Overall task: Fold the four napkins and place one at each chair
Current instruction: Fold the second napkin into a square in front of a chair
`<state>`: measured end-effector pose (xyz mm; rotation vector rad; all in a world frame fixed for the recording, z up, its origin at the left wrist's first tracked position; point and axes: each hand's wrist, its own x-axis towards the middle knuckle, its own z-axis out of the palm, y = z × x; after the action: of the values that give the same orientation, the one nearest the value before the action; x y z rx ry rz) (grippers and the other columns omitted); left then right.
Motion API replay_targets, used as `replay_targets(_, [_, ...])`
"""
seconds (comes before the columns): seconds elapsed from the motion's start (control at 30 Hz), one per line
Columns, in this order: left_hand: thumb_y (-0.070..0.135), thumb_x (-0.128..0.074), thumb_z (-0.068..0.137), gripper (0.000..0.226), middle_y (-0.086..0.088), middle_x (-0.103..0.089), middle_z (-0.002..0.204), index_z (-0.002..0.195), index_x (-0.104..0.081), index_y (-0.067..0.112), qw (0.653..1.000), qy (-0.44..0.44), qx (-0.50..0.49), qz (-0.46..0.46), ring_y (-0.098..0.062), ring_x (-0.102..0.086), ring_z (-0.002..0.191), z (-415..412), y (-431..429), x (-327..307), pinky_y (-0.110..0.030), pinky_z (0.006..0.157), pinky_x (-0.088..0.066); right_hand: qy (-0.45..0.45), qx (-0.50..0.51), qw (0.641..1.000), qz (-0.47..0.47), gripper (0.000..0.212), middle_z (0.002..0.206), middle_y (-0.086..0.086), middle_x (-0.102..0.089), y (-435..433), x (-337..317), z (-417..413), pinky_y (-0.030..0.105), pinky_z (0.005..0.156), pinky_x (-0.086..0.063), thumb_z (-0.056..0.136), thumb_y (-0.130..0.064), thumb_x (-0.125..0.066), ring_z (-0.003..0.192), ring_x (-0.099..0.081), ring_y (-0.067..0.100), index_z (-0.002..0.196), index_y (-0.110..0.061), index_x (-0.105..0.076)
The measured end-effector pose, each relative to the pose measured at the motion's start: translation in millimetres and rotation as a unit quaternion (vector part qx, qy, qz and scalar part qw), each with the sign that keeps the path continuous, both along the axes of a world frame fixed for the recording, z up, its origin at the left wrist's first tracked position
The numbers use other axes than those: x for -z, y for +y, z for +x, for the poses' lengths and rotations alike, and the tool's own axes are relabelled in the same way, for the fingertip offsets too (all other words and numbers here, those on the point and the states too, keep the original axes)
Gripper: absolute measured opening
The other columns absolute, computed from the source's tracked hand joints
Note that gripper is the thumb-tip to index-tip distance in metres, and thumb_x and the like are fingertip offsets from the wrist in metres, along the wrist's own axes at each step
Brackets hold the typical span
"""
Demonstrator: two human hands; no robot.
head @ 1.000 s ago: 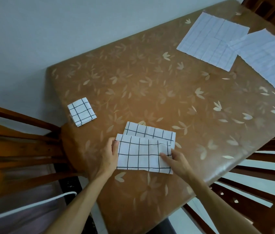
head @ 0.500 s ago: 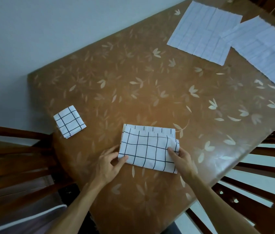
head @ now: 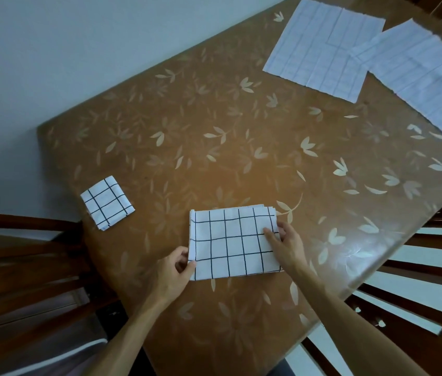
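Four white cloth napkins with black grid lines are lying on the glossy brown, leaf-patterned surface (head: pixel 214 137). The left hand (head: pixel 172 272) is pinching the left edge of a rectangular folded napkin (head: pixel 233 242) near the front edge, and the right hand (head: pixel 286 244) is gripping its right edge. A small folded square (head: pixel 107 202) is sitting to its left. A creased flat napkin (head: pixel 323 44) and a second flat napkin (head: pixel 417 77) are touching at the far right.

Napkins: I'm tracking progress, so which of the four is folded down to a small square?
The small checked square at the table's left corner. The napkin between the left hand and right hand is a larger rectangle; the two far napkins lie unfolded.
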<state>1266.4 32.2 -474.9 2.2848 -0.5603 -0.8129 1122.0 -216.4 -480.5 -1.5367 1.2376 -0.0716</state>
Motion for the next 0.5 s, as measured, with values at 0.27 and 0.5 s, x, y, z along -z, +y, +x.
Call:
replay_targets(0.27, [0.035, -0.061, 0.095, 0.014, 0.01, -0.072, 0.078, 0.105, -0.062, 0.026, 0.999, 0.001, -0.007, 0.054, -0.006, -0.067, 0.07, -5.4, 6.9, 3.5, -0.024, 0.061, -0.058, 0.055, 0.018, 0.998, -0.039, 0.034, 0.107, 0.005, -0.066, 10.8, 0.1, 2.8, 0.042, 0.079, -0.055, 0.091, -0.038, -0.058, 0.091, -0.064, 0.021, 0.12, -0.023, -0.05])
replay_targets(0.5, [0.049, -0.058, 0.093, 0.023, 0.01, -0.058, 0.06, 0.084, -0.054, 0.028, 0.988, -0.068, -0.011, 0.137, -0.01, -0.056, 0.053, -6.0, 1.2, -1.4, -0.015, 0.046, -0.034, 0.1, -0.022, 0.987, -0.122, 0.03, 0.107, 0.006, -0.066, 14.3, -5.4, 4.5, 0.038, 0.074, -0.05, 0.095, -0.034, -0.056, 0.095, -0.063, 0.028, 0.12, -0.02, -0.047])
